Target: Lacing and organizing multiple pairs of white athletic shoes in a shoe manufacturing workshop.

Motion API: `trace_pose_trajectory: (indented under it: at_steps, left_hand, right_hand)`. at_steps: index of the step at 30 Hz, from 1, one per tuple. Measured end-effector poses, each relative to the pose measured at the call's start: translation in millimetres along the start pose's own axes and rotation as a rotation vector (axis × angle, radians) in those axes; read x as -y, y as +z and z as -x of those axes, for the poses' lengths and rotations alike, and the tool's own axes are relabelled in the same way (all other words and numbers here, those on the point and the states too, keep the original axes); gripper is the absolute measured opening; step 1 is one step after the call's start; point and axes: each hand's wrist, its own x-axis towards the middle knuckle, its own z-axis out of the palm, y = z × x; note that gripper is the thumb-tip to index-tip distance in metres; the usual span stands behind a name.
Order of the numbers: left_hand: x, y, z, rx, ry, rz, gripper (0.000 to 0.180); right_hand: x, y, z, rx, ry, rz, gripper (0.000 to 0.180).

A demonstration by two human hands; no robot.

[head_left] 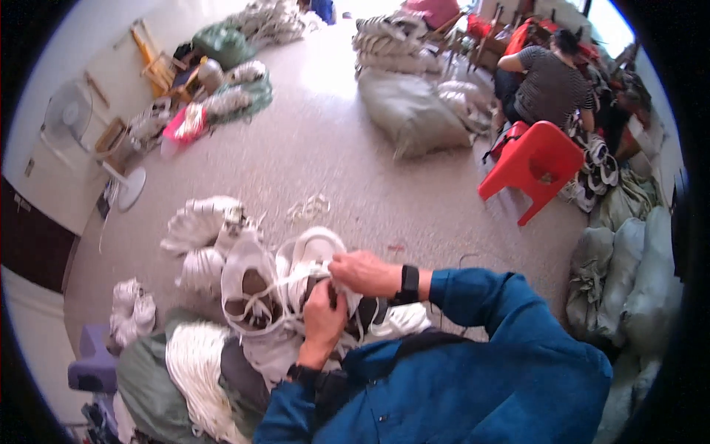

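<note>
A white shoe [316, 243] lies in front of me, toe pointing away. My right hand [364, 274] comes over its right side, fingers pinched on a white shoelace [299, 275]. Close below, my left hand [323, 325] curls its fingers at the shoe's dark opening; what lies between its fingertips is hidden. Just left of this shoe sits a second white shoe [238, 270] with a brown insole, and loose lace loops across both. A thick bundle of white laces [194, 370] drapes over a green sack at my lower left.
More white shoes [196, 222] are piled beyond the pair. Loose laces [309, 209] lie on the floor. A red stool [536, 166] stands at the right, near a seated person [551, 85]. Stuffed sacks [414, 111] rest farther off; a fan [70, 115] stands at left.
</note>
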Motion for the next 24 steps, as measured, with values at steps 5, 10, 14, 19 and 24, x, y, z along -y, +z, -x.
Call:
trace_pose_trajectory:
  at_steps: [5,10,14,19,24]
  left_hand:
    - [0,1,4,-0.049,0.077,-0.016,0.025]
    - [13,-3,2,0.024,0.028,0.072,0.024]
    - [-6,-13,-2,0.138,-0.395,0.431,0.024]
    - [21,4,-3,0.034,-0.163,0.311,0.019]
    - [31,6,-8,-0.019,0.023,0.015,0.017]
  right_hand:
    - [-1,9,4,-0.175,0.186,-0.355,0.012]
    - [0,10,8,-0.123,0.238,-0.369,0.025]
    - [19,-17,10,0.131,0.313,-0.287,0.049]
    - [27,-5,7,0.082,0.322,-0.271,0.039]
    - [43,8,11,-0.033,0.402,-0.265,0.030]
